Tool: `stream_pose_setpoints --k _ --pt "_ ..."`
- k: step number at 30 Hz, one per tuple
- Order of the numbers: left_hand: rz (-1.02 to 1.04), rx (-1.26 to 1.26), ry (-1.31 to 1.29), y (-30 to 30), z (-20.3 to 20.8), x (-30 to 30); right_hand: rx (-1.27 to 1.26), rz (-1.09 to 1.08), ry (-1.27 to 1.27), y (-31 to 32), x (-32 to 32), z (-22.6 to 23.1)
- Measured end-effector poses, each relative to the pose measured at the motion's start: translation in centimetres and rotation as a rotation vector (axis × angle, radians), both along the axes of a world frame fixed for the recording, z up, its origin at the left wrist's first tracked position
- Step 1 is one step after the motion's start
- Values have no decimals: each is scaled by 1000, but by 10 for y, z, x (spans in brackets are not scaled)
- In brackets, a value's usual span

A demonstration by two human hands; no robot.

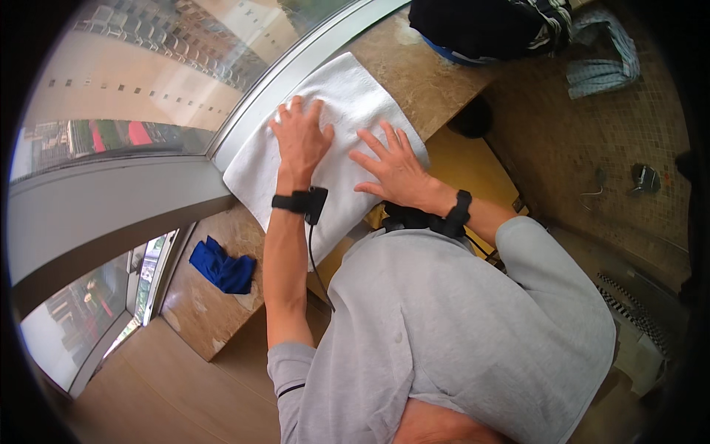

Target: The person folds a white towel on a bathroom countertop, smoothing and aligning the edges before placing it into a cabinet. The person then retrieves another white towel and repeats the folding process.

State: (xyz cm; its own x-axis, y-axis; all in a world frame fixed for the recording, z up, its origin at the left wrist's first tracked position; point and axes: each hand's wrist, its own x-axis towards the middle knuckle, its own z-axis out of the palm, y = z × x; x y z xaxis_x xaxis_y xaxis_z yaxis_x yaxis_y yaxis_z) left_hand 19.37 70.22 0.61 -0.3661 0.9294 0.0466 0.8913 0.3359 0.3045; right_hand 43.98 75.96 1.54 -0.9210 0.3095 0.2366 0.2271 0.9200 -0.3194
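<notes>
A white towel (355,96) lies spread over a brown stone ledge below the window, its near edge hanging toward my body. On its left part rests my left hand (299,140), palm down with the fingers apart. My right hand (396,166) touches the towel farther right, its fingers spread as well. Neither hand grips anything. Black straps with small devices circle both wrists. To the left of my left forearm, a crumpled blue cloth (223,265) sits on the same ledge.
The window frame (259,103) borders the towel's far left side. Dark clothing (488,26) is heaped in a blue-rimmed container at the ledge's far end. A grey-blue cloth (606,59) hangs at the far right by a tiled surface (584,140). Yellow cabinet panels (470,166) show below the ledge.
</notes>
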Motion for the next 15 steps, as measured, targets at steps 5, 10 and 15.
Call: stream_pose_setpoints --k 5,10,15 --pt "-87 -19 -53 13 4 24 -23 18 2 2 11 -8" --pt "-5 -131 -118 31 10 4 -61 16 8 4 15 -4" --pt "-57 49 -187 30 -3 14 -117 4 47 8 18 -8"
